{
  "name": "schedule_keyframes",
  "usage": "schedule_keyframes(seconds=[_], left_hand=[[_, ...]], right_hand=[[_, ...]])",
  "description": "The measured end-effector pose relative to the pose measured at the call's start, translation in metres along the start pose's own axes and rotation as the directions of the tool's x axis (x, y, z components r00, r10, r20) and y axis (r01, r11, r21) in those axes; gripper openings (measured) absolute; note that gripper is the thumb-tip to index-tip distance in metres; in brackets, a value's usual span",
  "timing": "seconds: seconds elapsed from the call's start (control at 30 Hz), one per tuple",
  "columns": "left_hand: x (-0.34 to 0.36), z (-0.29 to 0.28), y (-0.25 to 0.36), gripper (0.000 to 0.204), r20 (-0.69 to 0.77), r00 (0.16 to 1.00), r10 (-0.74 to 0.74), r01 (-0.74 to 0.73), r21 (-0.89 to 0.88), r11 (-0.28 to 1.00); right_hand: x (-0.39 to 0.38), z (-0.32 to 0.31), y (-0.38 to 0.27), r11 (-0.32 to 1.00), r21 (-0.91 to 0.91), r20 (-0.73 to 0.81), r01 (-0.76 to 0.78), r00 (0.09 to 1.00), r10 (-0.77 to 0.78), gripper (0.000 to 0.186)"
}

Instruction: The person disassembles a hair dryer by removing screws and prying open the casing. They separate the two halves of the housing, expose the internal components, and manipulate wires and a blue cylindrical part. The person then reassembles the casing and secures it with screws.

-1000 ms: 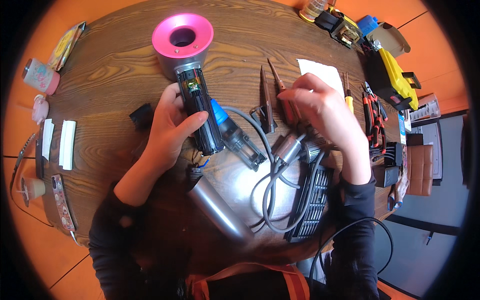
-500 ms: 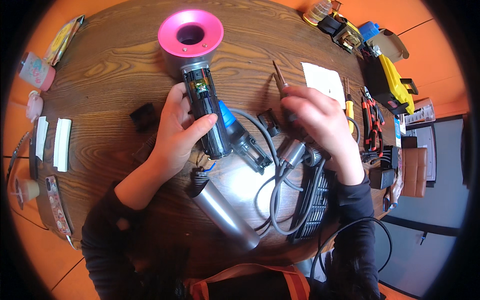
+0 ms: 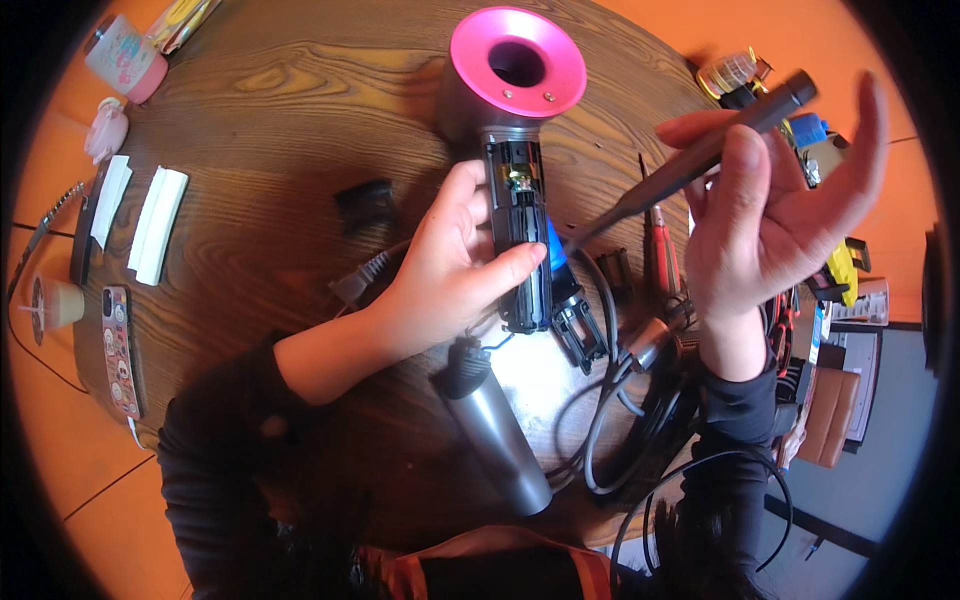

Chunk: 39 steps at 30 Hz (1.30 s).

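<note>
My left hand (image 3: 440,265) grips the opened handle of a hair dryer (image 3: 520,220), its thumb across the black inner core. The pink ring (image 3: 558,75) of the dryer's head faces up, and a small circuit part shows in the handle. My right hand (image 3: 755,215) holds a dark grey screwdriver (image 3: 685,165) between thumb and fingers, the other fingers spread. Its shaft slants down left toward the handle, ending near a blue and black part (image 3: 577,325) behind it. A red-handled screwdriver (image 3: 661,255) lies below the grey one. The loose grey handle tube (image 3: 495,430) lies nearer me.
Grey cable (image 3: 592,440) coils to the right of the tube. A dark plastic piece (image 3: 365,204) and a plug (image 3: 358,282) lie left of the dryer. Farther left are white strips (image 3: 157,225), a phone (image 3: 122,350) and a cup (image 3: 125,60). Tools crowd the right edge.
My right hand has risen from low over the table, now holding the grey screwdriver up. The red-handled screwdriver has come into sight. The whole view has shifted; my left hand keeps its grip.
</note>
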<state>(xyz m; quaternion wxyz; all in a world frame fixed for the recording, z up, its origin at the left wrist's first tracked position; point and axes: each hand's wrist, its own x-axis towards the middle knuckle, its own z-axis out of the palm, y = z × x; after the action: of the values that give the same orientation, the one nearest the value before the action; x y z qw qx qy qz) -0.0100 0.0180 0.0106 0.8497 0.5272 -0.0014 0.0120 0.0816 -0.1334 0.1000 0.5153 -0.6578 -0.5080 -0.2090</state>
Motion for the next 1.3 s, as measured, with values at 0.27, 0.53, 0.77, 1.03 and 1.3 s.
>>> schedule_keyframes(seconds=[0.27,0.53,0.77,1.03,1.3], left_hand=[[-0.001,0.001,0.005,0.053,-0.007,0.997,-0.074,0.074,-0.023,0.997],[-0.006,-0.002,0.009,0.056,-0.018,0.991,-0.132,0.132,-0.034,0.991],[-0.007,-0.009,0.003,0.055,0.013,1.0,0.009,-0.006,-0.186,0.982],[-0.008,0.002,0.002,0.044,-0.147,0.987,0.064,-0.064,0.009,0.998],[-0.007,-0.002,0.004,0.043,-0.131,0.991,0.034,-0.035,-0.006,0.999]], right_hand=[[-0.004,0.001,0.028,0.952,0.294,-0.303,-0.081,0.937,0.173,0.037],[-0.009,-0.004,0.034,0.973,0.138,-0.274,-0.183,0.937,0.215,0.033],[-0.008,0.0,0.034,0.966,0.156,-0.168,-0.206,0.958,0.231,0.033],[-0.01,0.003,0.03,0.974,0.153,-0.119,-0.169,0.975,0.187,0.032],[-0.013,0.001,0.033,0.994,0.021,-0.112,-0.103,0.988,0.105,0.033]])
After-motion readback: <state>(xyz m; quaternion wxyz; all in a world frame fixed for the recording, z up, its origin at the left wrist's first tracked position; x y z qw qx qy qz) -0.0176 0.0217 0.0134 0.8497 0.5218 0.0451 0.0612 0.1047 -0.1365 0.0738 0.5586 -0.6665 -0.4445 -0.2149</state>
